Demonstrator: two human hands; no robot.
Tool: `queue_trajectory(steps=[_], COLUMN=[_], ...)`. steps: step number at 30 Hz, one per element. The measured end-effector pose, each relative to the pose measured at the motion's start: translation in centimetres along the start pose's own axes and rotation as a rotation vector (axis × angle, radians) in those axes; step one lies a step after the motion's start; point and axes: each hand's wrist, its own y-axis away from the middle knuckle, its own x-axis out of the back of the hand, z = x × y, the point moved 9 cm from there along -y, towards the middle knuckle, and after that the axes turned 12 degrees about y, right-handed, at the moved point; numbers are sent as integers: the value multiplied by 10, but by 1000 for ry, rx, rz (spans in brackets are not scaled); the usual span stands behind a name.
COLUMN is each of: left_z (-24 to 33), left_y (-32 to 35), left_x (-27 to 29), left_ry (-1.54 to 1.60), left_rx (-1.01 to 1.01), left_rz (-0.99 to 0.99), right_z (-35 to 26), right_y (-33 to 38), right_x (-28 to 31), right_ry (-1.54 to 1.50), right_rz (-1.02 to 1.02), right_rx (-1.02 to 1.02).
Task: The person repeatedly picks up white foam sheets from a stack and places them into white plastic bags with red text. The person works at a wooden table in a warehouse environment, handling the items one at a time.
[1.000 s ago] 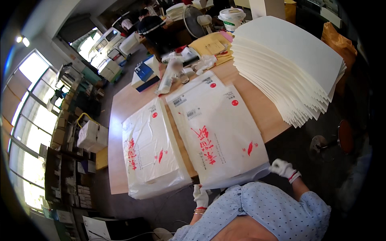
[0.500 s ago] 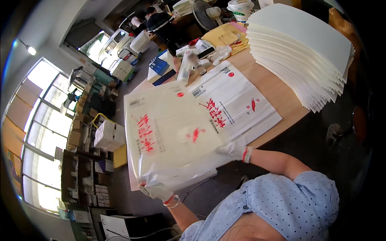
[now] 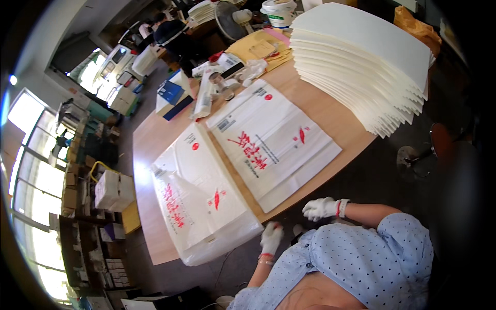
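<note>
A filled plastic package (image 3: 199,217) with red printing lies on the left part of the table, its clear wrap hanging over the near edge. To its right a flat white printed bag (image 3: 274,139) is spread out. My left hand (image 3: 271,237), in a white glove, hovers just off the package's near right corner. Its fingers are loosely bent and it holds nothing. My right hand (image 3: 321,208), gloved too, is beside the table's near edge below the flat bag, fingers slightly curled around nothing.
A tall stack of cream sheets (image 3: 356,67) stands at the table's (image 3: 315,103) right end. Farther back lie a blue box (image 3: 171,92), a plastic roll (image 3: 204,98), a jar (image 3: 227,93) and yellow paper (image 3: 253,49). A white bucket (image 3: 279,13) and a fan (image 3: 230,20) stand behind.
The package, held up in both hands before, now lies on the table at the left. Both hands have let go and drawn back toward my body. The view has shifted.
</note>
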Motion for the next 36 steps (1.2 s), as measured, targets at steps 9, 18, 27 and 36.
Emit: queue_trajectory(steps=[9,18,27,36], left_z=[160,165,195,224], left_y=[-146,-153,-157,-241], left_x=[-114,-116,-86,-17], left_ry=[-631,-717,-394,592], left_rx=[-582,-450,-157,-239], left_rz=[180,-215,-222,-132], right_z=[99,66,22,19], right_y=[87,18,-31,-49], right_x=[85,69,77,189], right_ry=[-449,-382,-664,206], right_rz=[563,318,147,784], right_rx=[-129,-27,-3,-89])
